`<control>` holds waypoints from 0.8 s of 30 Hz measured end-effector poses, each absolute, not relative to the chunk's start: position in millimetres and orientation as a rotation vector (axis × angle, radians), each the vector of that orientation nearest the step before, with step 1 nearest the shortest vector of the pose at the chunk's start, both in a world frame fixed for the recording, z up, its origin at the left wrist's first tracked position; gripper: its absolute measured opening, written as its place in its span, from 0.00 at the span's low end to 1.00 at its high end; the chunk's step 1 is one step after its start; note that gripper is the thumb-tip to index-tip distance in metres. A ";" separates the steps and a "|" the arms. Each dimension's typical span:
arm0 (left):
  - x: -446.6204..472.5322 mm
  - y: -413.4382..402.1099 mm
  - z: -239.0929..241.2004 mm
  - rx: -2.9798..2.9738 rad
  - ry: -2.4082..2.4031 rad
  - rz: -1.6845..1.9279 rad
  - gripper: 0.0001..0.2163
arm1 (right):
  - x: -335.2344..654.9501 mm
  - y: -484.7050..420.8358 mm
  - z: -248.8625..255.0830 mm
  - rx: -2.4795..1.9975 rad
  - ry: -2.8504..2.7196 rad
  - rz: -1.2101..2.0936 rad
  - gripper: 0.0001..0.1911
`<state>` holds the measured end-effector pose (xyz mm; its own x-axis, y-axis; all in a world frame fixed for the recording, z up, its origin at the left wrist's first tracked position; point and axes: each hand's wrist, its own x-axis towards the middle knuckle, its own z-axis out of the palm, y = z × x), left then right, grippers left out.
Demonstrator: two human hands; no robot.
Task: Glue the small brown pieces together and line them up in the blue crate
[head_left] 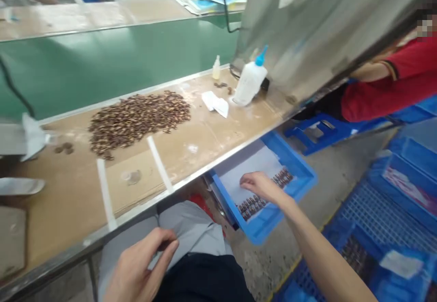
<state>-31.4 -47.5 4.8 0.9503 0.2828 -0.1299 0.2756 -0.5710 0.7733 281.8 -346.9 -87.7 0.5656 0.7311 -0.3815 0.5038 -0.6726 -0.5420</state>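
Observation:
My right hand (260, 186) reaches down into a blue plastic tray (300, 181) beneath the bench edge, fingers curled over a white sheet (249, 167) that carries rows of small dark brown parts (253, 204). My left hand (141, 261) rests by my lap in grey cloth, thumb and fingers pinched together on something I cannot make out. A large heap of small brown parts (138, 117) lies on the cardboard-covered bench (191, 142).
A white squeeze bottle with a blue nozzle (251, 79), a small yellowish bottle (216, 68) and white paper scraps (215, 103) stand on the bench. A green conveyor belt (119, 60) runs behind. Another person in a red sleeve (392, 83) sits at right. Blue crates (382, 220) cover the floor.

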 end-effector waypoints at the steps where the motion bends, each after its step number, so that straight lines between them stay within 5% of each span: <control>1: -34.4 -45.9 2.6 2.205 0.360 0.036 0.12 | 285.0 -343.9 -71.1 -2.421 -0.983 0.789 0.14; 8: -62.6 -39.4 -10.9 2.131 0.424 0.174 0.11 | 283.8 -211.4 14.2 -1.992 -0.993 0.343 0.08; 16: -148.6 13.1 -11.8 2.153 0.881 0.399 0.13 | 298.3 -33.1 2.6 -2.334 -1.280 0.163 0.09; 24: -275.4 64.7 52.8 2.001 1.656 0.869 0.15 | 308.9 -29.4 -14.0 -2.511 -1.459 0.271 0.08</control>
